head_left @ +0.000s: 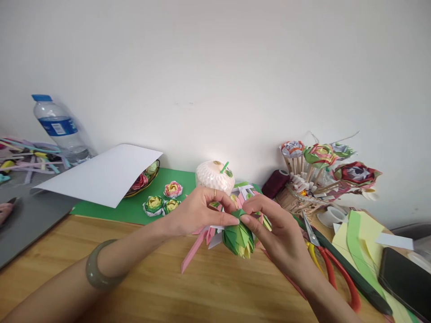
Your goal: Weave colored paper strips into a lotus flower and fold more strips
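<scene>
A folded paper flower (238, 238) with green outer petals and yellow tips hangs between my hands, petals pointing down. My left hand (205, 208) pinches its top edge between thumb and forefinger. From the other side my right hand (274, 224) also pinches the green paper at the top. Right behind the flower lie pink and white folded paper strips (193, 251), partly covered by my fingers. Three finished paper flowers (173, 189) in pink, green and yellow sit left of my left hand on a green sheet (111, 214).
A wrapped coconut (214, 176) stands behind my hands. Right are red-handled scissors (332, 264), paper strips (355, 242), a phone (406, 280), a thread spool (275, 183) and a basket (289, 195) of paper flowers. Left are a white sheet (104, 175) and a water bottle (59, 128).
</scene>
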A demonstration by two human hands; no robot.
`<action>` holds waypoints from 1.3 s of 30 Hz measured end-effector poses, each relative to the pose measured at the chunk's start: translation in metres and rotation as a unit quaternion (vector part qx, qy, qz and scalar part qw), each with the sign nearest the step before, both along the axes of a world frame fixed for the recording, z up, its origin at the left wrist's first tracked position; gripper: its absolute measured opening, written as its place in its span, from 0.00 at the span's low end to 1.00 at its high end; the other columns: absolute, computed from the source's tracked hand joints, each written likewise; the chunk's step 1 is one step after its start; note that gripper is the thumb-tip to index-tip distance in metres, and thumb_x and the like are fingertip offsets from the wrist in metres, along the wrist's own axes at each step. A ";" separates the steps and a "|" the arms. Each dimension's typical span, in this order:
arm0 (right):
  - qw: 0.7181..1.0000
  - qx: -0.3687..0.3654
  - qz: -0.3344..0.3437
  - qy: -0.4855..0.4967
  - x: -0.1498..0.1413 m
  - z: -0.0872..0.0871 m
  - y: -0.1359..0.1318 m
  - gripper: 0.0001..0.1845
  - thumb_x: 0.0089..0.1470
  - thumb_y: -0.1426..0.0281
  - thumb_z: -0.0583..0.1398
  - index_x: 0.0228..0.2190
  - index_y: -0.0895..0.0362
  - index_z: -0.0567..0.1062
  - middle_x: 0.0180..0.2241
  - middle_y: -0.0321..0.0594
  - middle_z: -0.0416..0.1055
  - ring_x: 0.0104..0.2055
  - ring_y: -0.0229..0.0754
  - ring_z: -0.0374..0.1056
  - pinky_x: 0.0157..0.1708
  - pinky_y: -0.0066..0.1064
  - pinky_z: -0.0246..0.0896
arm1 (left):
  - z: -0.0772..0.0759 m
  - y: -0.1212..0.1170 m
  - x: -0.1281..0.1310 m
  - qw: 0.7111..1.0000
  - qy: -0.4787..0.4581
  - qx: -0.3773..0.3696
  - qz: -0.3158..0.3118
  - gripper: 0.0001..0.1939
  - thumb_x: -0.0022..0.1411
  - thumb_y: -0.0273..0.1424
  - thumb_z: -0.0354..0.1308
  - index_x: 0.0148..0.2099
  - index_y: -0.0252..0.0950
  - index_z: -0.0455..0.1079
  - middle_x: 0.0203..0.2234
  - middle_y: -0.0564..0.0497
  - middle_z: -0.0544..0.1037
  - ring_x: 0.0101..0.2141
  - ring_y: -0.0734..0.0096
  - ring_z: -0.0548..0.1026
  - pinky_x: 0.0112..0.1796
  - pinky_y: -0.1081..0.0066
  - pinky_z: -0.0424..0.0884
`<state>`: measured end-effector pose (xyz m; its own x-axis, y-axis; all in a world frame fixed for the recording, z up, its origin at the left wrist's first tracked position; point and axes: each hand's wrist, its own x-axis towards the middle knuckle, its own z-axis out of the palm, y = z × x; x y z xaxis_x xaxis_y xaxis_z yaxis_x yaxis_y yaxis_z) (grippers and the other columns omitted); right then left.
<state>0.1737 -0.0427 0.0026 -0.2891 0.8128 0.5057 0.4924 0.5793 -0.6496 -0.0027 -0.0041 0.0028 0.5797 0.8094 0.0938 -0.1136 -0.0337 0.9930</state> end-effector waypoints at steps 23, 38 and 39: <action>0.982 0.160 -0.077 -0.057 -0.005 -0.004 -0.004 0.05 0.48 0.77 0.59 0.27 0.55 0.70 0.21 0.33 0.70 0.21 0.34 0.65 0.22 0.25 0.61 | 0.001 -0.010 0.001 0.974 0.053 0.178 0.129 0.03 0.51 0.24 0.59 0.30 0.34 0.74 0.28 0.51 0.77 0.29 0.76 0.73 0.31 0.77 0.70; 0.998 -0.033 -0.038 -0.044 -0.003 -0.002 0.001 0.07 0.50 0.72 0.57 0.22 0.57 0.71 0.21 0.33 0.70 0.22 0.34 0.62 0.23 0.25 0.58 | 0.003 0.010 -0.006 0.998 0.061 -0.007 0.029 0.04 0.44 0.24 0.62 0.26 0.33 0.70 0.22 0.53 0.75 0.26 0.77 0.72 0.31 0.74 0.69; 0.997 -0.033 -0.043 -0.046 -0.003 -0.003 0.001 0.07 0.50 0.72 0.57 0.22 0.57 0.72 0.21 0.33 0.70 0.22 0.35 0.63 0.22 0.25 0.58 | 0.002 0.010 -0.006 0.997 0.072 0.000 0.033 0.04 0.44 0.24 0.62 0.26 0.32 0.70 0.22 0.53 0.74 0.25 0.77 0.72 0.30 0.74 0.69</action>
<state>0.1706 -0.0419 -0.0001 -0.2599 0.8672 0.4247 0.5981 0.4898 -0.6343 -0.0083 0.0062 0.0045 0.5331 0.8459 0.0142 0.0318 -0.0368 0.9988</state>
